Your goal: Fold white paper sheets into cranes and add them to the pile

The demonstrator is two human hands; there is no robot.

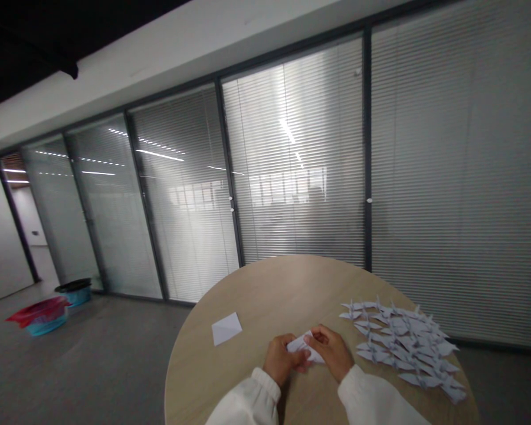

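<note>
A partly folded piece of white paper [304, 346] rests low over the round wooden table [265, 289]. My left hand [279, 360] pinches its left side and my right hand [334, 352] pinches its right side, fingers closed on the folds. Both wrists wear cream sleeves. A flat white square sheet [226, 328] lies to the left of my hands. To the right, several finished white paper cranes [402, 345] are laid out in rows.
A wall of glass panels with closed blinds [292, 177] stands behind the table. On the grey floor at the far left sit a blue tub with a red bag [42, 314] and a second tub with a black liner [74, 290].
</note>
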